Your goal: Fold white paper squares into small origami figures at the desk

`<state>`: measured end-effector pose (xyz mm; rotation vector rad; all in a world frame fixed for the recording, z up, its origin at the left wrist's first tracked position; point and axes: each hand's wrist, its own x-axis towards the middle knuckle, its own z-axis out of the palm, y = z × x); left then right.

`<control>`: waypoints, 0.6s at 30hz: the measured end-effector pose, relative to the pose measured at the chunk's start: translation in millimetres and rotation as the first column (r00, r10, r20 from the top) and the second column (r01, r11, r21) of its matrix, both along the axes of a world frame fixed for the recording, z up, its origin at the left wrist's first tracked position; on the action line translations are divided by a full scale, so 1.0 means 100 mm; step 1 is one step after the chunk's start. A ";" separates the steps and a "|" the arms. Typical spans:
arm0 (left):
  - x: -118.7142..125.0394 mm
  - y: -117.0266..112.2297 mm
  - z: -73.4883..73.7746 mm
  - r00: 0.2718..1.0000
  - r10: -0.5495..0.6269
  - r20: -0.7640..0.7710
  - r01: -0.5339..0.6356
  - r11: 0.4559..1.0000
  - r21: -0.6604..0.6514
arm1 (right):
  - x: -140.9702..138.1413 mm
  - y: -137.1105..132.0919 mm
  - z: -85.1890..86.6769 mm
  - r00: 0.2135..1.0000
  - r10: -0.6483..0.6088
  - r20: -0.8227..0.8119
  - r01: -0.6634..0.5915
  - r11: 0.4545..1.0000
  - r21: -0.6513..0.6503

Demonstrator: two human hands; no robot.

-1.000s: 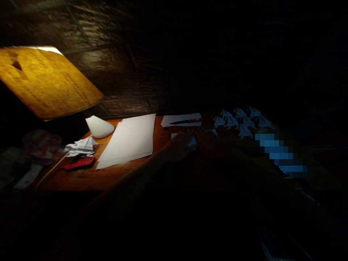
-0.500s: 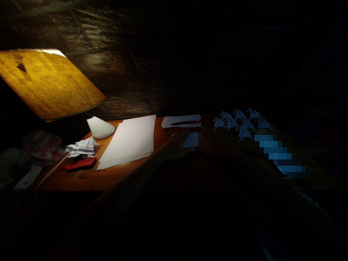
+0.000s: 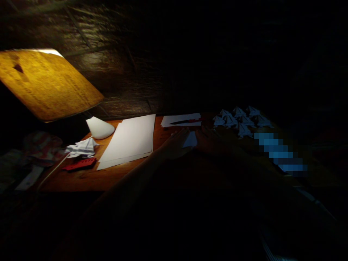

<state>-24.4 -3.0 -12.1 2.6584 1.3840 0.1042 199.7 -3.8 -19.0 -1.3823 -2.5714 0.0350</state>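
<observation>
In dim lamplight, my left hand (image 3: 175, 144) and my right hand (image 3: 210, 142) rest on a small white paper piece (image 3: 191, 140) on the wooden table (image 3: 114, 177). The paper shows as a folded shape between the two hands. Both hands press on its sides with fingers laid together; the fingertips are dark and hard to make out. A cluster of several folded paper figures (image 3: 241, 121) lies just beyond my right hand.
A stack of white sheets (image 3: 130, 141) lies left of my hands. More paper with a dark knife-like tool (image 3: 185, 121) sits behind. A lit lamp shade (image 3: 46, 83), white lamp base (image 3: 99, 127), crumpled paper (image 3: 81, 146) and a red object (image 3: 78, 164) occupy the left.
The flat paper under my hands has been folded up into a narrower pointed shape. My hands have drawn slightly closer around it.
</observation>
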 end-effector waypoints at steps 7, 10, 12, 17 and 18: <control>0.10 -0.07 0.11 0.997 0.068 -0.048 -0.069 0.997 -0.034 | 0.02 0.05 -0.05 0.999 -0.003 -0.038 0.000 0.998 -0.065; 0.15 -0.08 0.11 0.995 0.084 -0.048 -0.085 0.996 -0.017 | 0.01 0.05 -0.02 0.997 -0.038 -0.063 0.030 0.992 -0.126; 0.15 -0.08 0.08 0.996 0.076 -0.036 -0.076 0.997 0.001 | -0.01 0.05 0.00 0.996 -0.066 -0.065 0.055 0.986 -0.156; 0.13 -0.04 0.02 0.996 0.080 -0.032 -0.080 0.997 -0.004 | -0.03 0.03 0.04 0.995 -0.081 -0.062 0.071 0.986 -0.149; 0.13 -0.04 0.01 0.996 0.079 -0.031 -0.079 0.997 -0.007 | -0.04 0.02 0.05 0.994 -0.085 -0.066 0.076 0.988 -0.137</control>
